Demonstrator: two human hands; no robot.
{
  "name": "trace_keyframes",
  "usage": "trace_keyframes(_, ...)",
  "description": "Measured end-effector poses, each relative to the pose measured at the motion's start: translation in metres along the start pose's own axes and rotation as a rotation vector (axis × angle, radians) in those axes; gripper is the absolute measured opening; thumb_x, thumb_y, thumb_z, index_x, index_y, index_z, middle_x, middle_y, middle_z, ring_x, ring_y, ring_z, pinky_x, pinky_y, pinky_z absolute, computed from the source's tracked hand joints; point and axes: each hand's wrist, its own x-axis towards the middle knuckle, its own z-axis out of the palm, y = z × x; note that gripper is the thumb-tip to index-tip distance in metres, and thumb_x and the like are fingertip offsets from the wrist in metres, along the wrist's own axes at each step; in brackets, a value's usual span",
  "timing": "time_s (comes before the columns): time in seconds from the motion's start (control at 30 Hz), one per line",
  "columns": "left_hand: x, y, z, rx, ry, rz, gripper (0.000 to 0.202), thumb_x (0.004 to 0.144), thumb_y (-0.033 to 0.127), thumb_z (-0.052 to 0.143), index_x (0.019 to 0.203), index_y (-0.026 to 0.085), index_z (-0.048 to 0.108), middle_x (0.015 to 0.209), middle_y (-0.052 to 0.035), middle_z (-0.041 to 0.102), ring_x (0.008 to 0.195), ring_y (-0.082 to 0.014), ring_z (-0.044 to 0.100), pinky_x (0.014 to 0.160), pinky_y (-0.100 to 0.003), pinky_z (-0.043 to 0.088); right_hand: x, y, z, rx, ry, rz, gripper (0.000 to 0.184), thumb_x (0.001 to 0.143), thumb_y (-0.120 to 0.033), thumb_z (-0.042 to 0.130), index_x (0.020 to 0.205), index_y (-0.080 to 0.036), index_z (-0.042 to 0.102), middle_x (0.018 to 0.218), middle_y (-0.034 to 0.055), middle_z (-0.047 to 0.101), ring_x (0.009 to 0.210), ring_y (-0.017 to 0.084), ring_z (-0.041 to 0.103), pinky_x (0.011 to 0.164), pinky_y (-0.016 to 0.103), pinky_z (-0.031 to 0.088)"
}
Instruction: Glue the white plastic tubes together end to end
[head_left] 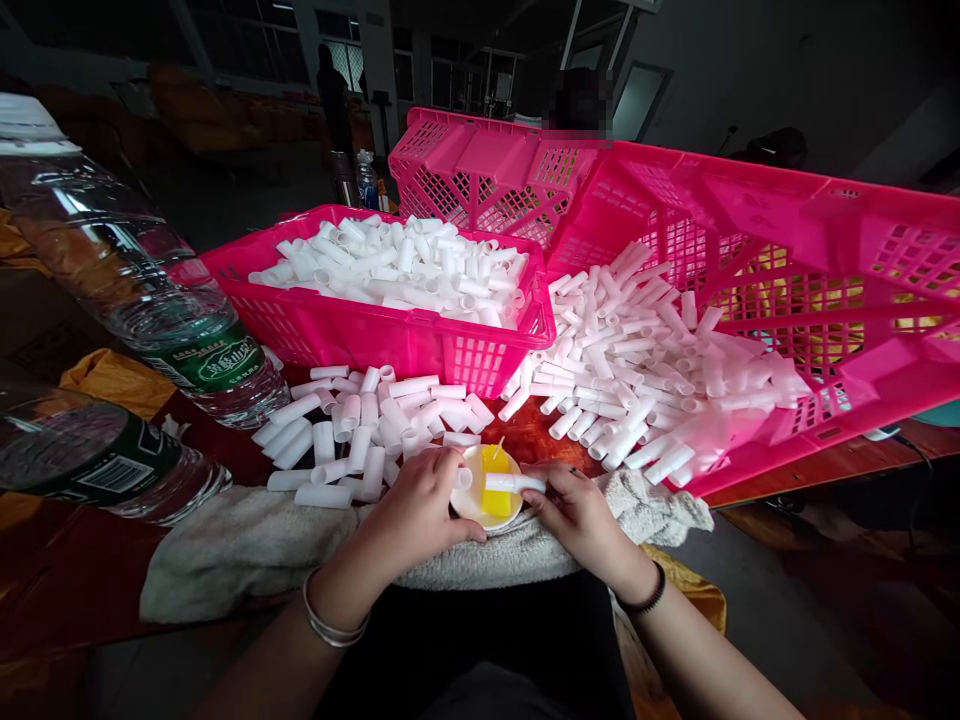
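My left hand (pixel 420 505) is closed around the left edge of a small white dish (pixel 471 500) with a yellow pad in it. It also pinches a short white tube at the rim. My right hand (pixel 577 515) is closed on a white plastic tube (pixel 514 483) held level over the dish. Both hands rest on a grey-white towel (pixel 240 550) at the table's near edge. A loose pile of white tubes (pixel 360 430) lies just beyond my left hand.
A pink basket (pixel 360 335) full of white tubes stands behind. A large tilted pink crate (pixel 825 300) spills more tubes (pixel 637 360) on the right. Another pink crate (pixel 480 170) stands at the back. Two clear water bottles (pixel 150 290) lie at the left.
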Motion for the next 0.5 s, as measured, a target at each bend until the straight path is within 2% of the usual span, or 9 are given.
trace_keyframes(0.07, 0.0, 0.003, -0.004, 0.046, 0.019, 0.041, 0.076, 0.052, 0.044, 0.089, 0.113, 0.02, 0.05, 0.115, -0.0139, 0.062, 0.113, -0.0368, 0.057, 0.096, -0.054, 0.047, -0.001, -0.001, -0.004, -0.075, 0.019, -0.099, 0.016, 0.092, -0.02, 0.054, 0.105, -0.022, 0.064, 0.104, 0.0112, 0.065, 0.096, 0.024, 0.065, 0.081, 0.04, 0.057)
trace_keyframes(0.13, -0.001, 0.008, -0.009, 0.094, 0.054, 0.094, 0.063, 0.063, 0.047, 0.082, 0.108, 0.018, 0.05, 0.121, -0.0164, 0.058, 0.12, -0.0385, 0.052, 0.101, -0.057, 0.043, -0.003, -0.004, -0.007, -0.058, 0.084, -0.143, 0.017, 0.091, -0.018, 0.055, 0.104, -0.023, 0.064, 0.105, 0.0108, 0.064, 0.098, 0.023, 0.065, 0.081, 0.038, 0.057)
trace_keyframes(0.2, -0.003, 0.016, -0.016, 0.118, 0.066, 0.129, 0.035, 0.083, 0.038, 0.065, 0.107, 0.018, 0.049, 0.12, -0.0161, 0.057, 0.118, -0.0342, 0.054, 0.098, -0.052, 0.047, -0.005, -0.011, -0.009, 0.073, 0.17, -0.095, 0.017, 0.09, -0.019, 0.059, 0.106, -0.024, 0.062, 0.103, 0.0094, 0.066, 0.095, 0.022, 0.066, 0.08, 0.036, 0.058)
trace_keyframes(0.27, -0.005, 0.024, -0.021, 0.13, 0.04, 0.15, 0.018, 0.091, 0.021, 0.047, 0.109, 0.018, 0.048, 0.111, -0.013, 0.06, 0.105, -0.0271, 0.061, 0.089, -0.043, 0.053, -0.006, -0.02, -0.011, 0.227, 0.203, -0.017, 0.018, 0.089, -0.023, 0.062, 0.107, -0.025, 0.061, 0.101, 0.0081, 0.068, 0.091, 0.021, 0.068, 0.077, 0.034, 0.058)
trace_keyframes(0.33, -0.006, 0.031, -0.026, 0.169, 0.011, 0.176, 0.021, 0.091, 0.013, 0.042, 0.11, 0.018, 0.048, 0.103, -0.0099, 0.063, 0.094, -0.0234, 0.064, 0.081, -0.038, 0.055, -0.006, -0.031, -0.016, 0.301, 0.174, 0.025, 0.017, 0.089, -0.025, 0.063, 0.107, -0.025, 0.063, 0.099, 0.0072, 0.07, 0.086, 0.02, 0.069, 0.073, 0.032, 0.059)
trace_keyframes(0.5, -0.009, 0.05, -0.031, 0.375, -0.02, 0.252, 0.017, 0.091, 0.017, 0.049, 0.107, 0.02, 0.054, 0.092, -0.0068, 0.066, 0.083, -0.0245, 0.064, 0.072, -0.038, 0.056, -0.005, -0.058, -0.032, 0.172, 0.019, 0.063, 0.016, 0.09, -0.028, 0.061, 0.105, -0.023, 0.065, 0.092, 0.0069, 0.071, 0.082, 0.019, 0.068, 0.07, 0.03, 0.056)
